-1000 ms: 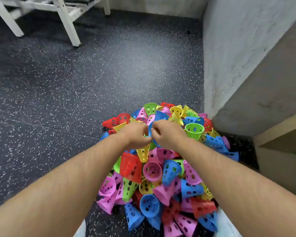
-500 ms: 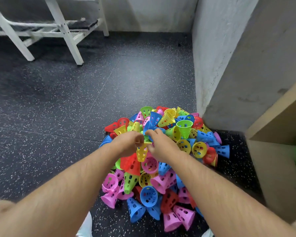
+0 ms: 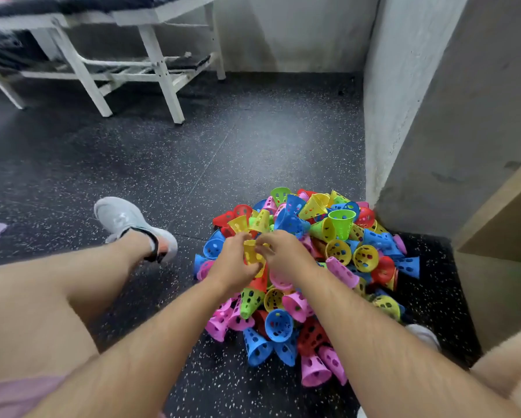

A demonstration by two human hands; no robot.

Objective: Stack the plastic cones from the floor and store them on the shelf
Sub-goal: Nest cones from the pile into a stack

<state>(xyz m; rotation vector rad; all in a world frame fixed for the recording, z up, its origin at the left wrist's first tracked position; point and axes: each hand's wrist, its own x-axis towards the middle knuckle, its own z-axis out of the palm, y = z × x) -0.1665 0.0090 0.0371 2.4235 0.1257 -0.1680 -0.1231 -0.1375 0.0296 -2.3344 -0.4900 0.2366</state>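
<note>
Hands meet above a heap of perforated plastic cones (image 3: 342, 221) on the speckled dark floor (image 3: 162, 164): the left hand (image 3: 232, 265) curls round a yellow cone (image 3: 251, 252) just over the pile's middle, while the right hand (image 3: 286, 254) pinches its upper rim. The heap lies against a grey wall corner (image 3: 404, 116), with a wooden shelf (image 3: 500, 212) just to its right and a white-shoed foot (image 3: 123, 218) stretched out to its left
</note>
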